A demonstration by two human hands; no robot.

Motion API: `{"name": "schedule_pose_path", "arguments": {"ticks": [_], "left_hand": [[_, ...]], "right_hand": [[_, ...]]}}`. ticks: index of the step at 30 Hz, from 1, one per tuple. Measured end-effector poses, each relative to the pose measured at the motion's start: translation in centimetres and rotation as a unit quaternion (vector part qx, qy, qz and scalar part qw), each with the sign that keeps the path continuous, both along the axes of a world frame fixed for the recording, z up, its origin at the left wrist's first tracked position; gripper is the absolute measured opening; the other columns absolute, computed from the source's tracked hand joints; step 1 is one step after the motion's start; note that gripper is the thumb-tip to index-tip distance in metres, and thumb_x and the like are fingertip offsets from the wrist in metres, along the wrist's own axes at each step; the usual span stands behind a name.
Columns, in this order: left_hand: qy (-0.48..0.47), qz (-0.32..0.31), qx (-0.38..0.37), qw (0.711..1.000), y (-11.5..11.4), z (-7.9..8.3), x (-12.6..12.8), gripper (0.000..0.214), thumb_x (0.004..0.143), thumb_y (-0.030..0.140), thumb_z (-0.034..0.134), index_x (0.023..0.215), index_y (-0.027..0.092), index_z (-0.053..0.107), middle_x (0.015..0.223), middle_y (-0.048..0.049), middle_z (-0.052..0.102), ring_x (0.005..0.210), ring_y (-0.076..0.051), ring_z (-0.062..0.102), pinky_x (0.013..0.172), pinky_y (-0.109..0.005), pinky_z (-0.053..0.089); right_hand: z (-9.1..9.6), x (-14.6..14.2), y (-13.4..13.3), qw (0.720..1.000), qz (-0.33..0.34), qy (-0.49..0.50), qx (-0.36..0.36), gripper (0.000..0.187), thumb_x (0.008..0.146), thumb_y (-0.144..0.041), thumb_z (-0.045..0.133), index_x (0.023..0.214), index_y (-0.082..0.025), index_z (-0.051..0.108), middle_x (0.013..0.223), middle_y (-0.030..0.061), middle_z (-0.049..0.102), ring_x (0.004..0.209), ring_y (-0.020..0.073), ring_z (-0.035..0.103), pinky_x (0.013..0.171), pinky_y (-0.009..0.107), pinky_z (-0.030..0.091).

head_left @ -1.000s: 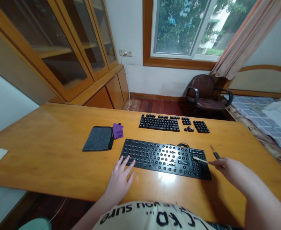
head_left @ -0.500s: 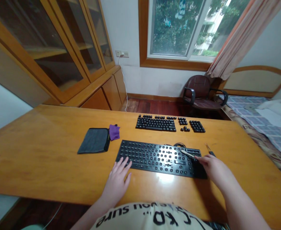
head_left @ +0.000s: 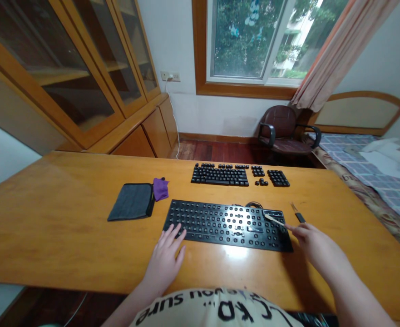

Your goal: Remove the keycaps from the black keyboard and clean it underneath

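A black keyboard [head_left: 200, 221] without its keycaps lies on the desk in front of me, its bare switches showing. My left hand [head_left: 170, 243] rests with spread fingers on its lower left corner. At the other end, my right hand [head_left: 307, 238] pinches a slim, pale brush [head_left: 274, 220], whose tip is over the keyboard's upper right part, near the number pad switches. Whether the tip touches them I cannot tell. Just beyond that hand lies a wire keycap puller [head_left: 299, 216] with a dark handle.
Behind the keyboard, removed black keycaps [head_left: 220, 175] are laid out in keyboard order, with number pad keycaps [head_left: 278, 178] to the right. A dark grey pouch [head_left: 131, 201] and a purple cloth [head_left: 160, 189] lie left on the wooden desk [head_left: 66, 218]. A coiled cable [head_left: 254, 205] sits behind the keyboard.
My right hand and the brush have moved a little to the right, along the keyboard's upper right part. My left hand stays on the corner. The view has shifted slightly.
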State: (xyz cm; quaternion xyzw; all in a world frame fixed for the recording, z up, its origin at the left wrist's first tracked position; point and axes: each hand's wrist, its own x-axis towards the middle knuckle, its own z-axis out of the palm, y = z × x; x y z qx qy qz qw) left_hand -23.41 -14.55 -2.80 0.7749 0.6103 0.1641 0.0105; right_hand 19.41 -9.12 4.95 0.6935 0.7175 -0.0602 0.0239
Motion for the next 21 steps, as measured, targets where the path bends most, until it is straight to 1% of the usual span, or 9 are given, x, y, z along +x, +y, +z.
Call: {"name": "schedule_pose_path", "arguments": {"ticks": [3,4,6,9,11,13,16,19,21], "left_hand": [[-0.010,0.001,0.001,1.000,0.1,0.1,0.1,0.038,0.087,0.026,0.044,0.123,0.023,0.055,0.135,-0.0070,0.049,0.127,-0.027,0.042,0.103,-0.051,0.037],[-0.012,0.002,0.000,1.000,0.1,0.1,0.1,0.038,0.087,0.026,0.044,0.123,0.023,0.056,0.135,-0.0070,0.049,0.127,-0.028,0.042,0.103,-0.052,0.037],[-0.015,0.003,-0.001,1.000,0.1,0.1,0.1,0.038,0.086,0.026,0.045,0.123,0.023,0.056,0.135,-0.0068,0.049,0.127,-0.027,0.041,0.103,-0.051,0.036],[-0.020,0.003,-0.004,1.000,0.1,0.0,0.1,0.039,0.087,0.026,0.044,0.123,0.023,0.055,0.135,-0.0066,0.049,0.127,-0.027,0.041,0.103,-0.051,0.036],[-0.021,0.002,-0.004,1.000,0.1,-0.1,0.0,0.038,0.087,0.027,0.044,0.123,0.023,0.056,0.135,-0.0069,0.049,0.127,-0.028,0.041,0.103,-0.052,0.036],[-0.016,0.000,-0.003,1.000,0.1,-0.2,-0.1,0.038,0.087,0.027,0.044,0.122,0.022,0.056,0.135,-0.0073,0.049,0.127,-0.028,0.041,0.104,-0.052,0.036],[-0.003,-0.003,-0.006,1.000,0.1,-0.2,-0.1,0.038,0.087,0.027,0.044,0.123,0.020,0.056,0.135,-0.0075,0.049,0.128,-0.028,0.040,0.104,-0.051,0.035],[0.007,-0.001,-0.005,1.000,0.1,-0.1,-0.1,0.038,0.087,0.027,0.044,0.123,0.020,0.055,0.135,-0.0074,0.049,0.127,-0.028,0.040,0.104,-0.051,0.035],[0.009,-0.002,-0.002,1.000,0.1,-0.1,-0.1,0.038,0.087,0.027,0.044,0.123,0.021,0.055,0.135,-0.0073,0.049,0.127,-0.028,0.040,0.104,-0.050,0.036]], "right_hand": [[0.7,3.3,0.1,0.998,-0.065,-0.023,-0.006,0.038,0.083,-0.015,0.040,0.100,-0.027,0.072,0.094,0.0109,0.069,0.080,0.0238,0.066,0.063,0.032,0.046],[1.0,4.2,0.0,0.997,-0.075,-0.030,0.001,0.037,0.082,-0.015,0.042,0.098,-0.026,0.073,0.096,0.0125,0.069,0.080,0.0247,0.066,0.063,0.033,0.045],[1.6,5.1,-0.2,0.997,-0.071,-0.026,0.020,0.034,0.082,-0.018,0.044,0.096,-0.025,0.074,0.097,0.0139,0.069,0.076,0.0249,0.066,0.062,0.034,0.046],[1.3,3.9,-0.6,0.999,-0.017,0.025,0.031,0.032,0.084,-0.025,0.044,0.100,-0.029,0.072,0.096,0.0088,0.069,0.073,0.0216,0.066,0.061,0.031,0.048],[0.5,2.5,-0.8,0.998,0.013,0.051,0.029,0.034,0.085,-0.026,0.042,0.104,-0.032,0.069,0.096,0.0052,0.068,0.073,0.0191,0.066,0.062,0.028,0.049],[-0.5,1.7,-1.0,0.998,0.021,0.055,0.021,0.036,0.086,-0.026,0.039,0.107,-0.032,0.068,0.095,0.0042,0.068,0.074,0.0181,0.066,0.062,0.027,0.049],[-1.1,2.4,-1.2,0.999,-0.015,0.034,0.003,0.034,0.084,-0.025,0.042,0.102,-0.030,0.071,0.092,0.0048,0.069,0.075,0.0196,0.066,0.063,0.027,0.049],[-0.1,3.3,-1.4,0.997,-0.071,-0.026,0.022,0.032,0.081,-0.022,0.045,0.096,-0.029,0.073,0.090,0.0064,0.070,0.071,0.0220,0.066,0.058,0.029,0.048],[0.6,2.9,-1.4,0.996,-0.062,-0.044,0.047,0.034,0.083,-0.022,0.043,0.098,-0.030,0.072,0.094,0.0060,0.069,0.071,0.0218,0.066,0.056,0.029,0.047]]}}
